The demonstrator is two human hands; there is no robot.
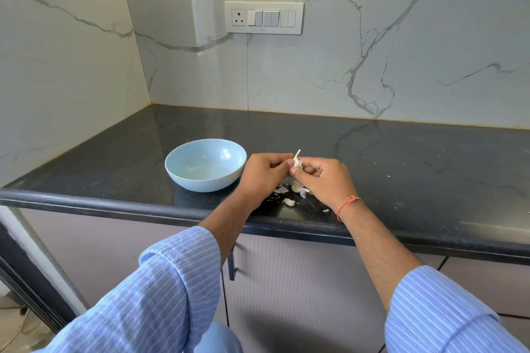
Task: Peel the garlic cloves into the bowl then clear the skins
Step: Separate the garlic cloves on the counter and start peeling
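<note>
Garlic piece (297, 161) with stalk pinched at frame centre between left hand (265, 177) and right hand (324, 180), one light blue bowl (205, 164) just left, several skins (289, 194) scattered on black counter (401, 166) beneath the hands.

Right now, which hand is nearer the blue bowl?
Left. The left hand sits just beside the blue bowl's right rim; the right hand is farther right, past the garlic both hands pinch.
</note>
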